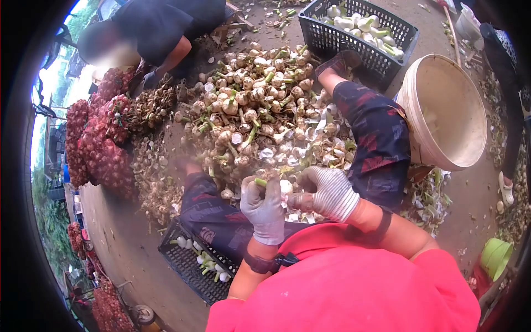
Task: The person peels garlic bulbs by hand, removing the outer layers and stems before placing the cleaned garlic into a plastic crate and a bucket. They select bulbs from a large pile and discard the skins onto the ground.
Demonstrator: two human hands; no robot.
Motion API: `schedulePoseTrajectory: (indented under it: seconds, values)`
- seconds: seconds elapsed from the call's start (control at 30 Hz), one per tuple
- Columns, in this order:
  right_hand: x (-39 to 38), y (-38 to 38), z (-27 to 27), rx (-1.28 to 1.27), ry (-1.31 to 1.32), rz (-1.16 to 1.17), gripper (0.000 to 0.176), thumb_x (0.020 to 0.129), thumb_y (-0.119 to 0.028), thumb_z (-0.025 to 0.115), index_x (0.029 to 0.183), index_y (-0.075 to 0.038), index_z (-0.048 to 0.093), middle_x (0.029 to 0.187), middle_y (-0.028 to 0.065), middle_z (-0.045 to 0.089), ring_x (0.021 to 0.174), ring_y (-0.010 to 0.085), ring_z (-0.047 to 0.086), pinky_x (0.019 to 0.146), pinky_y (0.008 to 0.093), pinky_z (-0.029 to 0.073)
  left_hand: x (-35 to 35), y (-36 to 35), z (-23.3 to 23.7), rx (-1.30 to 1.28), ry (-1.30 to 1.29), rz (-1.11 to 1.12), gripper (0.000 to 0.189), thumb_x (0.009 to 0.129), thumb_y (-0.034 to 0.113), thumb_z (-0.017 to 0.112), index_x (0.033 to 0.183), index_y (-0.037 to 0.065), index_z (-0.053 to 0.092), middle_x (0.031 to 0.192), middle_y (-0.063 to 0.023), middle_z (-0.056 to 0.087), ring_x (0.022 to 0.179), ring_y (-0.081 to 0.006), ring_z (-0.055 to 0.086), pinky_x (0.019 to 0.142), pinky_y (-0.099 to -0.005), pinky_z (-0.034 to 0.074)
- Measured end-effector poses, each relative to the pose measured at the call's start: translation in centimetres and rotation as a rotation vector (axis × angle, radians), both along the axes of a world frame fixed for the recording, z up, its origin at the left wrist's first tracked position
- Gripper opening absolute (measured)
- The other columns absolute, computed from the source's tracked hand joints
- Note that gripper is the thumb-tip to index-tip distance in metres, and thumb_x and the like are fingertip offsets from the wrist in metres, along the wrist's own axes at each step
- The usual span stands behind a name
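Observation:
My left hand [261, 206], in a pale, dirt-stained glove, is closed around a garlic bulb [286, 187]. Its short green stem [260, 181] pokes out on the left side of the fist. Close to the bulb's right side is my right hand [330, 193], gloved too, with curled fingers and the thumb pointing toward the bulb. Whether it pinches a bit of peel is too small to tell. Both hands are above my lap. Past them lies a large heap of garlic bulbs [249, 94], with stems and loose white peel [310, 149] on its near side.
A black crate [406, 52] of white garlic stands beyond my foot, with a pale bucket [412, 110] at right. Another black crate [182, 265] with garlic sits by my left leg. Red mesh sacks [105, 144] and a bending co-worker [160, 33] are at left.

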State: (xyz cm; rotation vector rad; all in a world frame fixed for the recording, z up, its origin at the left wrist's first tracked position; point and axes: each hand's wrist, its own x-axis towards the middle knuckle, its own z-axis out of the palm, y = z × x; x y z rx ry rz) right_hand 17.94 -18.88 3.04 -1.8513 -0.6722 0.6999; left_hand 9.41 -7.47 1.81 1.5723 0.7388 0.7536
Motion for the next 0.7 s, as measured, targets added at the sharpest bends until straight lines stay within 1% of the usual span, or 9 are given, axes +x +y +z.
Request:
schedulePoseTrajectory:
  seconds: [0.07, 0.17, 0.23, 0.27, 0.33, 0.43, 0.53, 0.63, 0.7]
  values:
    - [0.4, 0.3, 0.0, 0.094, 0.393, -0.062, 0.038, 0.072, -0.031, 0.079, 0.078, 0.001, 0.06, 0.058, 0.0034, 0.058, 0.05, 0.0096, 0.055, 0.047, 0.0253, 0.047, -0.1, 0.2, 0.0, -0.028, -0.004, -0.008, 0.014, 0.078, -0.009, 0.06, 0.071, 0.0, 0.053, 0.083, -0.0001, 0.049, 0.07, -0.0044, 0.043, 0.062, -0.019, 0.036]
    - [1.0, 0.6, -1.5, 0.104, 0.72, -0.001, 0.034, 0.075, -0.029, 0.076, 0.079, 0.0, 0.06, 0.058, 0.0028, 0.057, 0.049, 0.0101, 0.054, 0.047, 0.0239, 0.047, -0.4, 0.5, -1.5, 0.27, -0.02, -0.092, 0.023, 0.078, -0.006, 0.064, 0.064, 0.002, 0.048, 0.076, -0.0012, 0.05, 0.055, -0.0035, 0.041, 0.047, -0.0205, 0.033]
    - [1.7, -0.1, -1.2, 0.141, 0.876, 0.0, 0.019, 0.082, -0.018, 0.065, 0.084, 0.0, 0.061, 0.069, 0.0053, 0.061, 0.054, 0.0108, 0.057, 0.049, 0.024, 0.049, -0.8, 0.6, -2.0, 0.137, -0.019, -0.147, 0.012, 0.082, -0.005, 0.058, 0.074, 0.002, 0.054, 0.081, 0.0004, 0.051, 0.067, -0.0027, 0.043, 0.058, -0.0178, 0.036]
    - [1.9, -0.7, -1.8, 0.194, 0.941, 0.044, 0.017, 0.084, -0.016, 0.062, 0.088, 0.0, 0.061, 0.073, 0.0061, 0.062, 0.057, 0.012, 0.059, 0.05, 0.0244, 0.05, -0.3, 0.0, -0.1, -0.273, 0.015, -0.073, 0.011, 0.085, -0.002, 0.057, 0.076, 0.003, 0.054, 0.075, 0.0015, 0.051, 0.064, -0.002, 0.044, 0.056, -0.0185, 0.037]
    - [1.7, -1.2, -2.5, 0.245, 1.006, 0.091, 0.017, 0.085, -0.014, 0.059, 0.092, 0.001, 0.062, 0.076, 0.0068, 0.063, 0.06, 0.0132, 0.062, 0.052, 0.0248, 0.051, -0.2, 0.6, -1.3, -0.184, 0.0, -0.058, 0.01, 0.086, -0.001, 0.057, 0.077, 0.003, 0.054, 0.072, 0.0022, 0.052, 0.063, -0.002, 0.044, 0.056, -0.0184, 0.037]
    - [1.1, -1.0, -1.5, 0.159, 0.849, 0.025, 0.02, 0.084, -0.011, 0.058, 0.099, 0.001, 0.063, 0.075, 0.0074, 0.065, 0.061, 0.0143, 0.064, 0.054, 0.025, 0.051, -0.3, 0.8, -1.8, -0.091, 0.004, -0.038, 0.011, 0.084, -0.002, 0.059, 0.076, 0.004, 0.054, 0.073, -0.0003, 0.054, 0.061, -0.005, 0.046, 0.056, -0.0197, 0.037]
    - [0.3, -0.2, -1.6, 0.037, 0.426, 0.091, 0.02, 0.083, -0.019, 0.061, 0.087, 0.0, 0.065, 0.066, 0.0091, 0.064, 0.058, 0.0126, 0.064, 0.052, 0.0277, 0.049, 0.1, 0.4, -0.7, 0.565, 0.049, -0.077, 0.018, 0.072, -0.005, 0.068, 0.071, 0.003, 0.053, 0.079, -0.0096, 0.056, 0.06, -0.0161, 0.05, 0.052, -0.0262, 0.038]
    - [-0.5, 0.1, -2.1, -0.143, -0.168, 0.109, 0.023, 0.08, -0.026, 0.06, 0.086, -0.004, 0.064, 0.068, 0.0178, 0.062, 0.064, 0.0333, 0.063, 0.059, 0.0419, 0.05, 0.4, 0.6, -0.5, 0.882, 0.02, -0.132, 0.02, 0.07, -0.003, 0.071, 0.07, 0.004, 0.052, 0.079, -0.0119, 0.057, 0.062, -0.0219, 0.054, 0.051, -0.0301, 0.041]
    - [-0.6, 0.3, -2.8, -0.154, -0.197, 0.091, 0.021, 0.08, -0.024, 0.058, 0.086, -0.005, 0.063, 0.068, 0.0186, 0.062, 0.066, 0.0358, 0.062, 0.061, 0.0443, 0.049, 0.3, 0.6, -0.6, 0.923, 0.071, -0.167, 0.02, 0.069, -0.002, 0.071, 0.07, 0.005, 0.052, 0.079, -0.0137, 0.058, 0.064, -0.0257, 0.057, 0.052, -0.033, 0.043]
